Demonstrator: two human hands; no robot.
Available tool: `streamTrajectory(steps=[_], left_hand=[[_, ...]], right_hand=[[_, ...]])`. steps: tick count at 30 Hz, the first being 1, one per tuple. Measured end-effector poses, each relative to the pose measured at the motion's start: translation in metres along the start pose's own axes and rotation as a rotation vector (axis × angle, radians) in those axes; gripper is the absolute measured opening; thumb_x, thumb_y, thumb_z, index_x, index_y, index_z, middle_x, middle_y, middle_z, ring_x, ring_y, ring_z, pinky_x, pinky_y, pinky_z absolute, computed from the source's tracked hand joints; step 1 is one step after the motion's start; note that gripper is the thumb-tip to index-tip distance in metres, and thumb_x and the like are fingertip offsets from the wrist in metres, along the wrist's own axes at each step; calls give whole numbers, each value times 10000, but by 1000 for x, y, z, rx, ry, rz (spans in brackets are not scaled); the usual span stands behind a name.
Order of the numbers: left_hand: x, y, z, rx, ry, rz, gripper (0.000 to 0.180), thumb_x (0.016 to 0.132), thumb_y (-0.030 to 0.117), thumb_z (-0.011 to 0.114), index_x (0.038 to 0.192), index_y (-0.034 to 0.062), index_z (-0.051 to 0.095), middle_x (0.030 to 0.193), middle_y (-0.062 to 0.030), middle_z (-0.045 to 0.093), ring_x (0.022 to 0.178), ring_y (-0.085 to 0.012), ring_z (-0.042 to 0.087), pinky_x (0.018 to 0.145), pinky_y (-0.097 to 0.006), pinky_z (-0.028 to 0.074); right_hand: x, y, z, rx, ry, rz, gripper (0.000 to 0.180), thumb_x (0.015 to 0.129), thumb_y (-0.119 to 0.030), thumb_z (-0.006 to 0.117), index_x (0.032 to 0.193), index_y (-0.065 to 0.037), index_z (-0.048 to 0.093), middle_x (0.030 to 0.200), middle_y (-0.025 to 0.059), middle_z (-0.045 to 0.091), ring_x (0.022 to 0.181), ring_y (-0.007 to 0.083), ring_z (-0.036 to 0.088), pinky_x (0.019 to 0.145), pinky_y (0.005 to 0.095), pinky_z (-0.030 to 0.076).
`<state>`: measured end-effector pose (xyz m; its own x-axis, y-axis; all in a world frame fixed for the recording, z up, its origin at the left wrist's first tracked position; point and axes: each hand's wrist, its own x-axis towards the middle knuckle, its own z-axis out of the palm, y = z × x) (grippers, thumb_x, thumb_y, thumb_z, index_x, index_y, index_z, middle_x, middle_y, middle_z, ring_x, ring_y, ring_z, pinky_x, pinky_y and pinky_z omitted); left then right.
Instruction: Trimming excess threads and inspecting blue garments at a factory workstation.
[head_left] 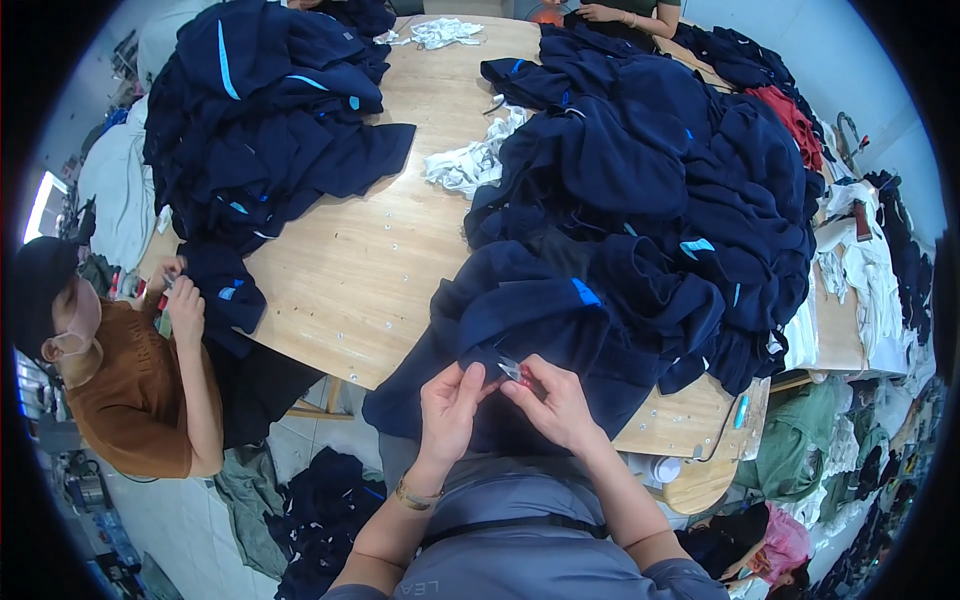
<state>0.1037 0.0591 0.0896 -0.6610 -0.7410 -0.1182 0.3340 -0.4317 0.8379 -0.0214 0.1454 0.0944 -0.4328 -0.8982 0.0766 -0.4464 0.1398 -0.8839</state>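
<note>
A navy blue garment point(520, 320) with light blue trim hangs over the near edge of the wooden table point(370, 250) onto my lap. My left hand point(450, 405) pinches a fold of its fabric. My right hand point(550, 400) holds small thread snips point(510, 370) with red handles, their metal tips against the fabric between my two hands. Behind the garment rises a large heap of the same navy clothes point(660, 190).
A second navy pile point(270, 110) lies at the table's far left. A seated person in a brown shirt point(130, 380) at the left handles a navy piece. White cloth scraps point(470, 160) lie mid-table. Another person's hands point(610, 14) show at the far edge. Clothes cover the floor.
</note>
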Motion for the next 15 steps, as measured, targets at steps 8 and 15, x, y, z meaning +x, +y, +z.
streamTrajectory(steps=[8,15], left_hand=[[-1,2,2,51,17,11,253,946,155,470,1018,-50,601,962,-117,640,874,-169,624,824,-308,511],[0,7,1,-153,9,-96,261,948,158,469,988,-50,619,966,-113,639,882,-160,605,842,-316,492]], right_hand=[[0,2,0,12,37,-5,337,846,-330,599,736,-28,495,592,119,491,517,270,509,489,334,390],[0,-2,-4,-109,22,-41,367,820,-380,612,731,-41,505,593,106,505,520,266,526,482,335,398]])
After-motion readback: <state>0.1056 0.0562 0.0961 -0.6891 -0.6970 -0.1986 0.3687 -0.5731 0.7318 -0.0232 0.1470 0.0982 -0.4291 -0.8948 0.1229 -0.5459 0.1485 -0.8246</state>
